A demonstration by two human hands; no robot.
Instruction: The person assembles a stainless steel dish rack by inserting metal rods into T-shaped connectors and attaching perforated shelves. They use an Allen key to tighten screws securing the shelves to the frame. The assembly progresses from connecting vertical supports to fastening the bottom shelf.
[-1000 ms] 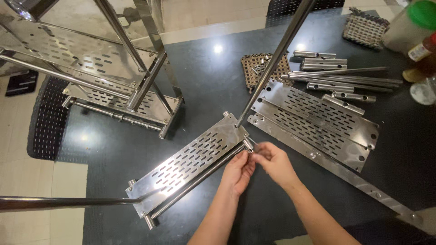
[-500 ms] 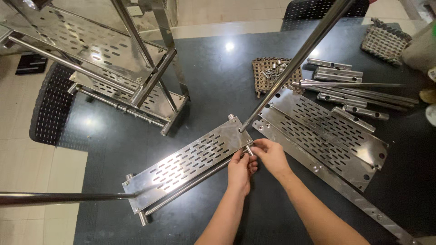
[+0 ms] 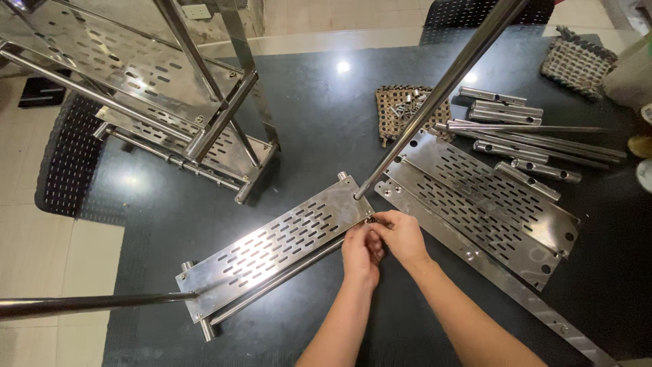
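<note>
dark table (image 3: pixel 319 122): hands (image 3: pixel 380 241) pinching shelf (image 3: pixel 278 255) corner

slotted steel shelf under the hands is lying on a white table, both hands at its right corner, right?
Not quite: the table is dark, not white, as the head view shows. The rest holds: left hand and right hand meet at the slotted steel shelf's right corner.

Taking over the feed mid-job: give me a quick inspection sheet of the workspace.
Surface: dark table, glossy.
Job's things: slotted steel shelf panel lying flat, upright tube at its corner.
Clutter: spare slotted panels, loose tubes, woven mat with small fittings, assembled rack.
Grippers: left hand and right hand pinch a small fitting at the panel's corner.
Cables: nothing seen.
Surroundings: tiled floor, black chairs.
</note>
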